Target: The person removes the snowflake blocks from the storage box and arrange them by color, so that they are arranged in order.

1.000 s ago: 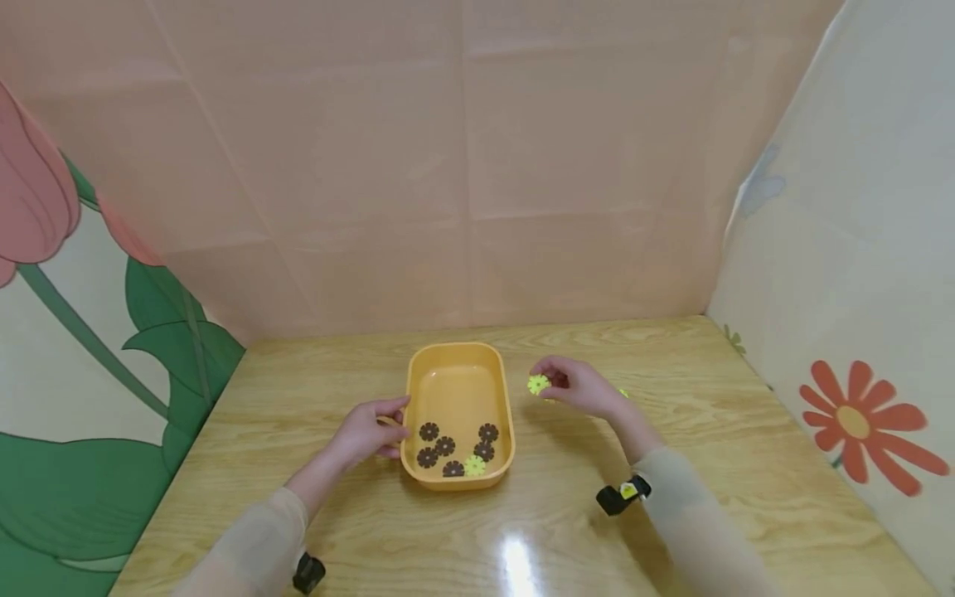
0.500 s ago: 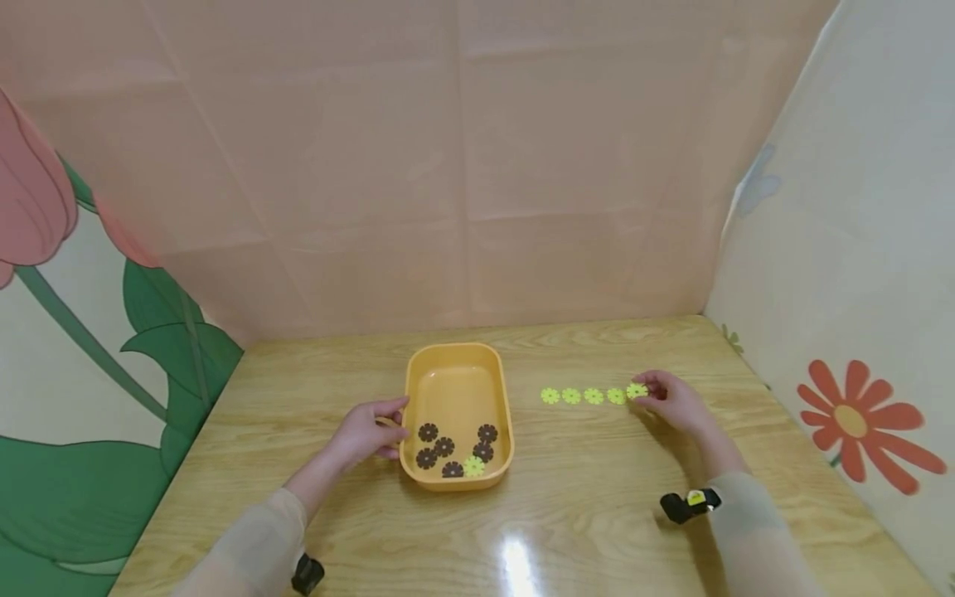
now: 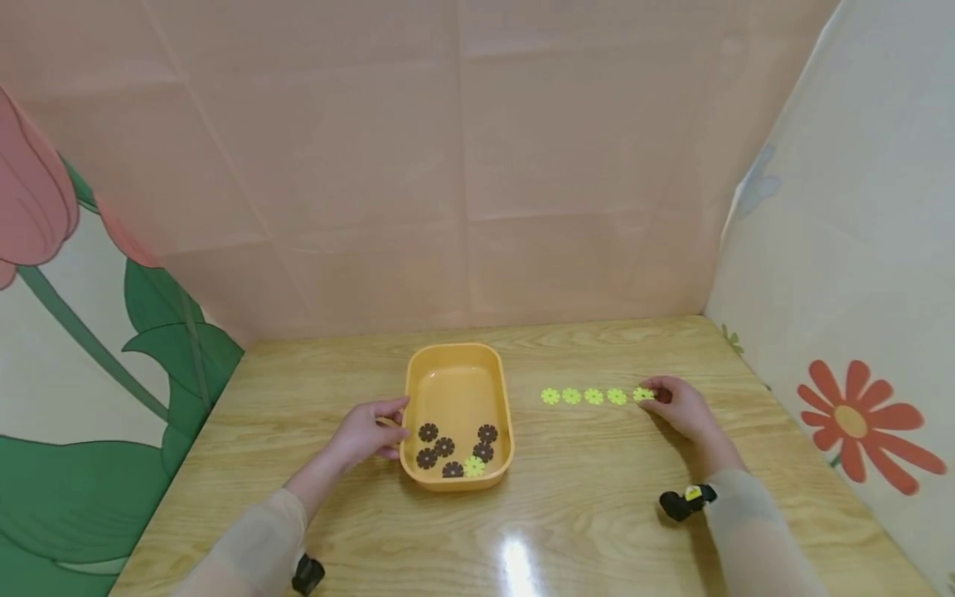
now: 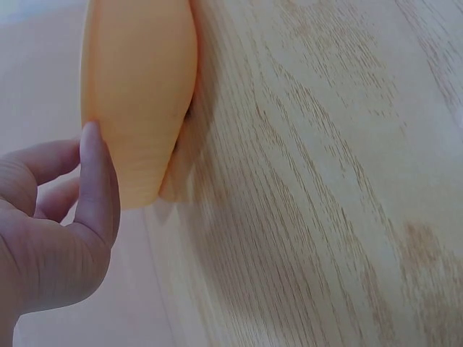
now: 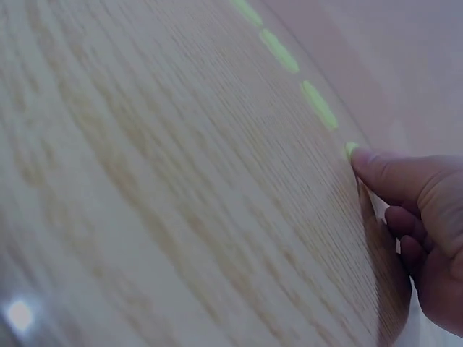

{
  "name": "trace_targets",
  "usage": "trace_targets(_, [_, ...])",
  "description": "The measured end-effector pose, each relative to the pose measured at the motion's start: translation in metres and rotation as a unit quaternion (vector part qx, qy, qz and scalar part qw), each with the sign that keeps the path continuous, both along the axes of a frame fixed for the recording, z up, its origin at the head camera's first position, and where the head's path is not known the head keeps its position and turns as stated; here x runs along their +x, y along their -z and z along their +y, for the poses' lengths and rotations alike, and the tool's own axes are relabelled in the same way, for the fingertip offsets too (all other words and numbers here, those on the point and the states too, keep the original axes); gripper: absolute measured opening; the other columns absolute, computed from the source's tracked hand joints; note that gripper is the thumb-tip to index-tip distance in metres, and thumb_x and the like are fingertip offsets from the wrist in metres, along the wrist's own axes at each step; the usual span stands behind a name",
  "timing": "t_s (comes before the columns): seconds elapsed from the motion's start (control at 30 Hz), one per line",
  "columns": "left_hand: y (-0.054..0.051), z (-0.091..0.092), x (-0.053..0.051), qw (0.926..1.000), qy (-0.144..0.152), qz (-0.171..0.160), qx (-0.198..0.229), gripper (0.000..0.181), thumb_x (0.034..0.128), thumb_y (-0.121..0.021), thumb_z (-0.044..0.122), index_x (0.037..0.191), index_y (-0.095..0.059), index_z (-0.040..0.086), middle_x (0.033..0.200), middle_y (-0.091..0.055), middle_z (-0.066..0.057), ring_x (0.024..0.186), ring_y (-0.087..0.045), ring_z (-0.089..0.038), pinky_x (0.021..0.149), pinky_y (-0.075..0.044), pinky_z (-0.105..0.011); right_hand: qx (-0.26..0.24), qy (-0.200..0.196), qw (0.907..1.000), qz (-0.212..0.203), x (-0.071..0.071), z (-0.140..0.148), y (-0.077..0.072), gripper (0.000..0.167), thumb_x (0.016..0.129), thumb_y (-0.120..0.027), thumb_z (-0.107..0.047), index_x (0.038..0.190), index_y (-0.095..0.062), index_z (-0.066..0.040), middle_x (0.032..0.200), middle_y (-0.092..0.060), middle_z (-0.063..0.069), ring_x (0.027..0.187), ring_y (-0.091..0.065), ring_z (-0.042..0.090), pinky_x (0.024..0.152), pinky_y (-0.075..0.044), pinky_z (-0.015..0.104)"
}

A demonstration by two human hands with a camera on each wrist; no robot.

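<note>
My left hand (image 3: 368, 431) touches the left rim of a yellow plastic tray (image 3: 458, 355) with relaxed fingertips; in the left wrist view, the thumb (image 4: 94, 173) lies against the tray's outer wall (image 4: 141, 79). Inside the tray, toward its near end, lie several dark brown flower-shaped discs (image 3: 444, 447) and one yellow-green disc (image 3: 473, 467). On the table to the right, my right hand (image 3: 682, 404) pinches a yellow-green flower-shaped disc (image 3: 642, 395) between thumb and fingers. That disc is low at the right end of a row of yellow-green discs (image 3: 593, 396), a small gap from its neighbour.
The wooden table (image 3: 567, 514) meets a pink-covered back wall (image 3: 462, 207). Printed side panels stand left and right, one with a red flower (image 3: 852, 421). A black wrist camera (image 3: 688, 502) sits on the right wrist and another (image 3: 307, 574) on the left.
From beside the tray, my right hand has moved right along the row with the yellow-green disc, then lowered it slightly at the end. The left hand and tray have stayed put.
</note>
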State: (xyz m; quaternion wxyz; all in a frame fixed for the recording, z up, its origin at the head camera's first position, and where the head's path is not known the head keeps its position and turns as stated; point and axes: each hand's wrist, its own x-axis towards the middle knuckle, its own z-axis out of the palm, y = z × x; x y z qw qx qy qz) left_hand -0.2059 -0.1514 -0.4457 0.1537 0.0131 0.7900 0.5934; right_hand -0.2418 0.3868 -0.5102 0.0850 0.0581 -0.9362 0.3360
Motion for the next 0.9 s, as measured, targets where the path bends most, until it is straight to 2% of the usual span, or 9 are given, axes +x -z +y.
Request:
trace_targets(0.07, [0.001,0.0,0.0,1.0,0.001,0.001,0.001,0.063,0.0835,-0.069,-0.01,0.142,-0.05,0.0,0.115,-0.054,-0.023,0.073,-0.061,-0.023,0.064,-0.065,-0.037,0.005,-0.014,0.9997,0.017,-0.005,0.005,0.007,0.029,0.086,-0.078,-0.011,0.108,-0.069,0.005,0.098,-0.067,0.016,0.089,-0.058,0.023,0.073,-0.051,0.027])
trace_targets(0.17, [0.001,0.0,0.0,1.0,0.001,0.002,0.001,0.063,0.0832,-0.069,-0.011,0.142,-0.049,0.0,0.115,-0.054,-0.023,0.072,-0.061,-0.023,0.064,-0.065,-0.038,0.014,-0.033,0.9986,0.04,-0.008,0.007,0.009,0.026,0.084,-0.079,-0.009,0.105,-0.072,0.003,0.097,-0.07,0.015,0.085,-0.06,0.02,0.071,-0.053,0.026])
trace_targets(0.27, [0.0,0.0,0.0,1.0,0.001,0.002,0.001,0.063,0.0834,-0.07,-0.01,0.142,-0.049,0.0,0.114,-0.054,-0.023,0.072,-0.061,-0.023,0.064,-0.065,-0.038,0.009,-0.044,0.9976,0.053,-0.009,0.008,0.01,0.024,0.083,-0.08,-0.008,0.102,-0.073,0.003,0.096,-0.071,0.015,0.081,-0.061,0.016,0.068,-0.052,0.019])
trace_targets(0.3, [0.0,0.0,0.0,1.0,0.001,0.001,0.001,0.063,0.0835,-0.07,-0.01,0.142,-0.049,0.0,0.114,-0.054,-0.023,0.073,-0.061,-0.023,0.065,-0.065,-0.038,0.006,-0.044,0.9979,0.047,-0.006,0.004,0.005,0.024,0.083,-0.08,-0.006,0.103,-0.072,0.005,0.097,-0.071,0.018,0.082,-0.062,0.02,0.068,-0.052,0.021])
trace_targets(0.47, [-0.001,0.0,0.0,1.0,0.002,-0.001,0.002,0.063,0.084,-0.07,-0.009,0.142,-0.049,0.0,0.116,-0.054,-0.024,0.073,-0.061,-0.023,0.065,-0.065,-0.036,0.006,-0.037,0.9987,0.034,-0.004,0.005,0.004,0.029,0.085,-0.079,-0.011,0.109,-0.071,0.004,0.102,-0.069,0.018,0.084,-0.06,0.02,0.07,-0.052,0.023])
trace_targets(0.53, [-0.001,-0.001,0.0,1.0,0.005,-0.001,0.002,0.062,0.0844,-0.069,-0.009,0.143,-0.049,0.0,0.116,-0.053,-0.024,0.073,-0.061,-0.022,0.065,-0.065,-0.036,-0.013,-0.026,0.9993,0.025,-0.002,0.006,0.005,0.032,0.088,-0.076,-0.014,0.114,-0.069,0.005,0.104,-0.067,0.019,0.085,-0.057,0.017,0.069,-0.05,0.021])
trace_targets(0.7, [-0.002,-0.002,0.001,1.0,0.007,-0.002,0.003,0.062,0.0848,-0.069,-0.009,0.143,-0.048,-0.001,0.117,-0.052,-0.025,0.075,-0.061,-0.023,0.065,-0.065,-0.036,-0.103,-0.011,0.9945,0.02,0.0,0.014,0.008,0.036,0.095,-0.068,-0.012,0.121,-0.061,0.011,0.1,-0.062,0.016,0.081,-0.051,0.008,0.063,-0.046,0.015])
trace_targets(0.8, [-0.001,-0.001,0.0,1.0,0.003,-0.004,0.004,0.062,0.0842,-0.069,-0.009,0.142,-0.049,0.0,0.116,-0.053,-0.024,0.074,-0.061,-0.023,0.065,-0.065,-0.036,-0.125,-0.006,0.9918,0.023,0.002,0.015,0.009,0.036,0.096,-0.067,-0.013,0.122,-0.06,0.011,0.096,-0.06,0.009,0.08,-0.05,0.006,0.06,-0.045,0.015])
trace_targets(0.9, [-0.001,-0.001,0.0,1.0,0.002,-0.002,0.004,0.062,0.0839,-0.07,-0.009,0.142,-0.05,0.001,0.114,-0.054,-0.022,0.074,-0.061,-0.024,0.065,-0.065,-0.037,-0.116,0.005,0.9929,0.024,0.005,0.01,0.007,0.036,0.096,-0.067,-0.015,0.122,-0.06,0.009,0.094,-0.059,0.008,0.077,-0.05,0.007,0.057,-0.046,0.017])
